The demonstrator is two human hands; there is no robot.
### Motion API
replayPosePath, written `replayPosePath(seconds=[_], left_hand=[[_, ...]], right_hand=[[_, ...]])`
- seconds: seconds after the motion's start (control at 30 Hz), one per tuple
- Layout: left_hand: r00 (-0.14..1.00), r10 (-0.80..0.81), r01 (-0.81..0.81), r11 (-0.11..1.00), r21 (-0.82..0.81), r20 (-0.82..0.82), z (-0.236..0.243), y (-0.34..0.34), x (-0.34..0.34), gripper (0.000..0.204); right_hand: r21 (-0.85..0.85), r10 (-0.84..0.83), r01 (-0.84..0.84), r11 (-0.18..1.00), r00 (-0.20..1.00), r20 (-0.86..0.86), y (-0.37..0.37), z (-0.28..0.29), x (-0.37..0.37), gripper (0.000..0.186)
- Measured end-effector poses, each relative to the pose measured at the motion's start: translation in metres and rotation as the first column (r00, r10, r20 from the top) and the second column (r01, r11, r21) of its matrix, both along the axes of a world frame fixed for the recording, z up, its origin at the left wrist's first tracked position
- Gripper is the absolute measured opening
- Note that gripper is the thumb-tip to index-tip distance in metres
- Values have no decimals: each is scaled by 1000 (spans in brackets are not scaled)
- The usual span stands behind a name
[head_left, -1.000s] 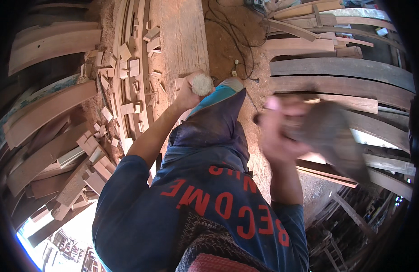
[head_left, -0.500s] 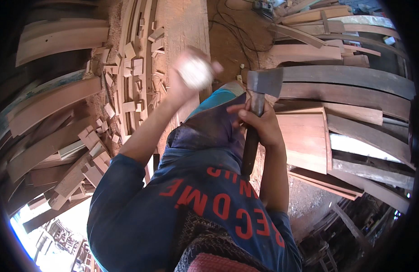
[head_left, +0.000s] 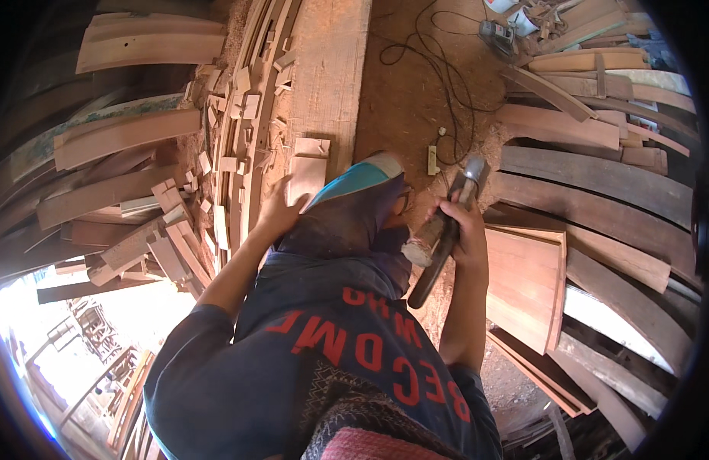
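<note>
While the wide plank runs forward from the person's knee, stacks of boards flank the working position: curved boards on the left and darker boards on the right. A flat wooden panel leans at the right, beside the person's forearm.

The hatchet is in the right hand, between the right thigh and the panel. It is held at a slant, head forward and handle end toward the body. Half a second earlier its blade faced the camera broadside; the head is now turned nearly edge-on.

The round piece of wood has changed hands. Earlier it was in the left hand, above the plank; it now lies against the hatchet handle, its pale end toward the body. The right hand is closed around the handle and appears to clamp both items together.

The left hand has been freed. It is open, with no object visible in it, and is well apart from the right hand. It is near the flat block on the plank; contact cannot be confirmed. A smaller block lies at the far end of the flat block.

Effect on the work: the left hand appears available for handling wood, while the hatchet, doubled up with the round piece, appears not to be set for striking.
</note>
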State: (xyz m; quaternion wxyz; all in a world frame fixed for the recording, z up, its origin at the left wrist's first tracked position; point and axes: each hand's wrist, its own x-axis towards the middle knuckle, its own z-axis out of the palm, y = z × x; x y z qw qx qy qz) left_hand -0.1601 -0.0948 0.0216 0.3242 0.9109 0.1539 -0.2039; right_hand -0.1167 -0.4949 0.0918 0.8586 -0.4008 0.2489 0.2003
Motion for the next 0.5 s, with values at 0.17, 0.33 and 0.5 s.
replayPosePath(seconds=[0.17, 0.33, 0.5], left_hand=[[947, 196, -194, 981, 33, -255, -100, 30, -103, 100], [885, 358, -221, 886, 407, -298, -104, -41, -111, 123], [908, 388, -312, 877, 365, -156, -49, -68, -81, 138]], right_hand=[[-297, -56, 2, 955, 983, -175, -85, -17, -42, 35], [-340, -112, 2, 941, 946, -305, -135, -24, -76, 31], [-318, -58, -48, 947, 947, -317, -150, -34, -59, 25]])
